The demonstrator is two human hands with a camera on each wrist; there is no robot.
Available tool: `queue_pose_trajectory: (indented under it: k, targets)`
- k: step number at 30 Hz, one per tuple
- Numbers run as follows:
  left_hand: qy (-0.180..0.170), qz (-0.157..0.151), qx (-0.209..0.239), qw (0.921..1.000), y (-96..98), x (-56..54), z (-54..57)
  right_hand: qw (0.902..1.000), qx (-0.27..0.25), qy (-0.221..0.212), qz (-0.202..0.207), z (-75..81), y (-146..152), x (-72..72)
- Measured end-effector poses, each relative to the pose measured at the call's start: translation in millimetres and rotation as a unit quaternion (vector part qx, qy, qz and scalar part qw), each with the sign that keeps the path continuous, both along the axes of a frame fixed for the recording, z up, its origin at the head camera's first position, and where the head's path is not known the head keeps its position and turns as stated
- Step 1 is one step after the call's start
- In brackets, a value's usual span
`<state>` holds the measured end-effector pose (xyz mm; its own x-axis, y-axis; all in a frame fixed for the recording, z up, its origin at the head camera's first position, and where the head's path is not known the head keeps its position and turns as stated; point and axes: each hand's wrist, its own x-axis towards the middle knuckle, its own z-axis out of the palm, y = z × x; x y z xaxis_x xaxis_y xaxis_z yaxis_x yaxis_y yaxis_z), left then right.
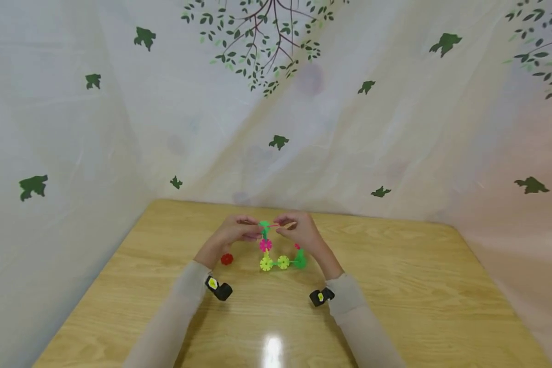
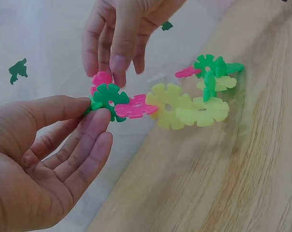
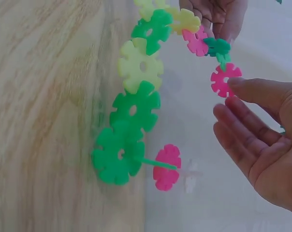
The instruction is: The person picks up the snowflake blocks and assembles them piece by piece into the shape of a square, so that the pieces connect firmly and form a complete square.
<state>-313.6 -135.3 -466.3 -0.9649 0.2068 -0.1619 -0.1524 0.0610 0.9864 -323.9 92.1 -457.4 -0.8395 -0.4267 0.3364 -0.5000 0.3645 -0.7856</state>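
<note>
A chain of notched plastic snowflake discs in green, yellow and pink runs between my hands and along the table. My left hand (image 2: 54, 150) pinches a green disc (image 2: 111, 102) at the chain's far left end. Linked beside it is a pink disc (image 2: 136, 107), followed by yellow discs (image 2: 202, 112). With thumb and fingertips, my right hand (image 3: 269, 130) holds another pink disc (image 3: 226, 79), which meets the green end piece. At the chain's other end, green discs (image 3: 118, 153) carry a pink disc (image 3: 167, 167) on a green one standing edge-on.
A loose red disc (image 1: 227, 259) lies on the wooden table (image 1: 276, 306), left of the chain and near my left wrist. Behind the table's far edge hangs a pale cloth (image 1: 211, 128) printed with leaves and birds.
</note>
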Motion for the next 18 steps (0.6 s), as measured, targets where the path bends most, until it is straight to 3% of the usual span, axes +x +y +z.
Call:
queue_pose_trajectory:
  k: [6,11,18]
  targets:
    - [0.019,0.01,-0.015,0.9997,-5.7,1.7,2.9,0.9994,-0.01,0.033,-0.008,6.5,-6,13.8]
    - [0.024,0.033,-0.012,0.9991,-6.7,0.2,-2.0,0.9971,0.012,0.017,0.074,9.1,-22,29.5]
    - [0.031,0.048,-0.018,0.9982,-10.8,-6.9,-12.4,0.9825,0.086,-0.002,0.165,2.3,-51,41.3]
